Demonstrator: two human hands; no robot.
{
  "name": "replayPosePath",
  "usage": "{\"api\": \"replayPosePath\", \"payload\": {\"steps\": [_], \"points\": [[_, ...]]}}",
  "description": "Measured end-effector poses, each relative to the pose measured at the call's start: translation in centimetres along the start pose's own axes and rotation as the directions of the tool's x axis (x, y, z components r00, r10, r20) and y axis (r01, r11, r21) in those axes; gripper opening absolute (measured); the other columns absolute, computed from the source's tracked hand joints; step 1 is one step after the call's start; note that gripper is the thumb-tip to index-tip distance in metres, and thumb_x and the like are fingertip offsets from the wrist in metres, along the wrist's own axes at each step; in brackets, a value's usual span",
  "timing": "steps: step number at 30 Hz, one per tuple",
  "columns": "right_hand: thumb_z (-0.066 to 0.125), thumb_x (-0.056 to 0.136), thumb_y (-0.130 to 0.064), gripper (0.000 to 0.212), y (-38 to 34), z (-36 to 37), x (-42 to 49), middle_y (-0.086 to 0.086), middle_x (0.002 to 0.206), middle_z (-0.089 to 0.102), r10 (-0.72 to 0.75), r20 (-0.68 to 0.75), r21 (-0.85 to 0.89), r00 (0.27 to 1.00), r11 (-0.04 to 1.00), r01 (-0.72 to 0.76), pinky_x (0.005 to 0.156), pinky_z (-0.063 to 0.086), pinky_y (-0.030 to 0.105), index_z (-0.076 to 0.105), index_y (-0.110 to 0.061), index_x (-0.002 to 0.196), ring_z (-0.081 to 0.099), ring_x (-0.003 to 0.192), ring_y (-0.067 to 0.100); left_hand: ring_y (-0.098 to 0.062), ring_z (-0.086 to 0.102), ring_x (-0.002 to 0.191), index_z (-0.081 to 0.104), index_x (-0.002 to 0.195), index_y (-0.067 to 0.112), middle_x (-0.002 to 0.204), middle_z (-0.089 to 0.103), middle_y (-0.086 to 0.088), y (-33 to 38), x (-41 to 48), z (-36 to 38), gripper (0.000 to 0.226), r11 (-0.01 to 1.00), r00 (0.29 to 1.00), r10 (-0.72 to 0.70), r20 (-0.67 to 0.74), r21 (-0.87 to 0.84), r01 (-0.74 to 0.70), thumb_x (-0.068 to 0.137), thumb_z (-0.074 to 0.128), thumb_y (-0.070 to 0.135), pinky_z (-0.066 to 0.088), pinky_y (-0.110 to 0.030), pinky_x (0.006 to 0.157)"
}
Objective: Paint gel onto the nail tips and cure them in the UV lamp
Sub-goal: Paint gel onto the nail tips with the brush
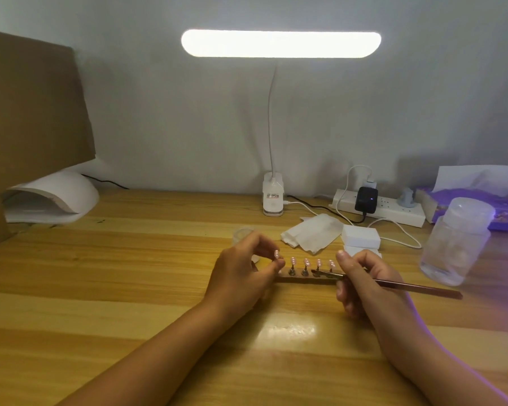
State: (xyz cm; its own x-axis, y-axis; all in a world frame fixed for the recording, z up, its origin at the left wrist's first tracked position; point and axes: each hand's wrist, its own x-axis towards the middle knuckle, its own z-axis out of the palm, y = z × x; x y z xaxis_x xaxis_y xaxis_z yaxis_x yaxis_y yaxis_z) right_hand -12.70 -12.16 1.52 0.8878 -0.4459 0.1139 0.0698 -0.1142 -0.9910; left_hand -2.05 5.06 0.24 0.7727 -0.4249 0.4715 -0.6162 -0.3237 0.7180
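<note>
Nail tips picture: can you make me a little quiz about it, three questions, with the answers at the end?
1. True or false: the right hand holds the thin brown-handled brush.
2. Where on the wooden table is the white dome-shaped UV lamp? A) back left B) front right C) front middle
3. Fill in: besides the pink nail tip that the left hand pinches, ___ pink nail tips stand on the brown strip.
Key: 1 true; 2 A; 3 four.
</note>
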Motion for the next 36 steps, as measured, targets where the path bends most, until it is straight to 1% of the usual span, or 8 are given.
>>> {"api": "replayPosePath", "payload": {"steps": [9,13,19,23,26,29,31,36], "points": [[0.055,0.092,-0.038,0.036,0.2,0.4,0.1,0.002,0.052,0.059,-0.030,0.001,-0.091,1.000,0.995,0.030,0.040,0.039,0.016,0.054,-0.003,0.085,0.049,0.042,0.009,0.000,0.061,0.088,0.065,0.090,0.029,0.097,0.068,0.016,0.1,0.6,0.3,0.011,0.985,0.989,-0.120,0.084,0.133,0.108,0.085,0.075,0.031,0.050,-0.027,0.080],[0.056,0.085,-0.046,0.043,0.0,0.4,0.1,0.001,0.051,0.057,-0.038,-0.003,-0.079,0.999,0.996,0.038,0.039,0.038,0.017,0.055,-0.003,0.085,0.048,0.041,0.008,0.001,0.058,0.094,0.067,0.093,0.032,0.095,0.065,0.020,0.0,0.5,0.3,0.013,0.980,0.993,-0.101,0.062,0.179,0.089,0.084,0.074,0.038,0.042,-0.017,0.076],[0.061,0.081,-0.048,0.040,0.0,0.2,-0.1,0.003,0.051,0.056,-0.098,-0.022,-0.062,0.995,0.993,0.097,0.037,0.035,0.017,0.058,-0.009,0.085,0.045,0.040,0.008,-0.001,0.053,0.084,0.052,0.097,0.034,0.098,0.057,0.017,0.5,-0.4,0.2,0.027,0.944,0.996,0.083,-0.024,0.322,-0.071,0.082,0.073,0.042,0.036,-0.008,0.064],[0.063,0.077,-0.049,0.034,-0.2,0.1,-0.2,0.005,0.059,0.063,-0.165,-0.050,-0.050,0.985,0.985,0.162,0.040,0.039,0.016,0.062,-0.016,0.085,0.050,0.043,0.009,-0.005,0.048,0.073,0.053,0.100,0.025,0.097,0.051,0.009,0.8,-0.5,0.0,0.031,0.919,0.956,0.243,-0.164,0.356,-0.173,0.079,0.072,0.036,0.042,-0.016,0.053],[0.062,0.077,-0.047,0.033,-0.1,0.0,-0.2,0.005,0.061,0.064,-0.178,-0.054,-0.037,0.982,0.984,0.176,0.040,0.040,0.016,0.062,-0.016,0.085,0.050,0.044,0.008,-0.014,0.048,0.099,0.060,0.110,0.022,0.115,0.052,-0.001,0.6,0.0,0.1,0.040,0.835,0.949,0.309,-0.063,0.495,-0.240,0.078,0.069,0.044,0.045,-0.025,0.076],[0.058,0.078,-0.046,0.032,0.0,0.2,-0.2,0.006,0.063,0.065,-0.181,-0.036,-0.058,0.983,0.982,0.178,0.041,0.040,0.015,0.062,-0.015,0.086,0.050,0.044,0.008,-0.020,0.020,0.138,0.059,0.119,0.033,0.150,0.030,-0.003,0.5,0.3,0.7,0.040,0.768,0.966,0.236,0.108,0.588,-0.254,0.086,0.058,0.056,0.019,-0.035,0.105],[0.057,0.079,-0.045,0.031,0.1,0.3,-0.1,0.006,0.063,0.065,-0.177,-0.027,-0.062,0.984,0.983,0.175,0.041,0.040,0.015,0.061,-0.015,0.086,0.050,0.044,0.008,-0.019,0.009,0.142,0.059,0.115,0.036,0.155,0.022,-0.001,0.3,0.3,1.0,0.031,0.752,0.961,0.240,0.134,0.601,-0.272,0.090,0.056,0.053,0.008,-0.037,0.110],[0.058,0.082,-0.040,0.026,0.1,0.3,0.0,0.005,0.064,0.065,-0.172,-0.028,-0.052,0.985,0.984,0.171,0.040,0.040,0.015,0.061,-0.014,0.087,0.051,0.044,0.009,-0.019,0.018,0.142,0.064,0.102,0.035,0.152,0.032,0.002,0.5,0.4,1.0,0.015,0.777,0.957,0.269,0.110,0.562,-0.283,0.089,0.063,0.042,0.009,-0.038,0.109]]}}
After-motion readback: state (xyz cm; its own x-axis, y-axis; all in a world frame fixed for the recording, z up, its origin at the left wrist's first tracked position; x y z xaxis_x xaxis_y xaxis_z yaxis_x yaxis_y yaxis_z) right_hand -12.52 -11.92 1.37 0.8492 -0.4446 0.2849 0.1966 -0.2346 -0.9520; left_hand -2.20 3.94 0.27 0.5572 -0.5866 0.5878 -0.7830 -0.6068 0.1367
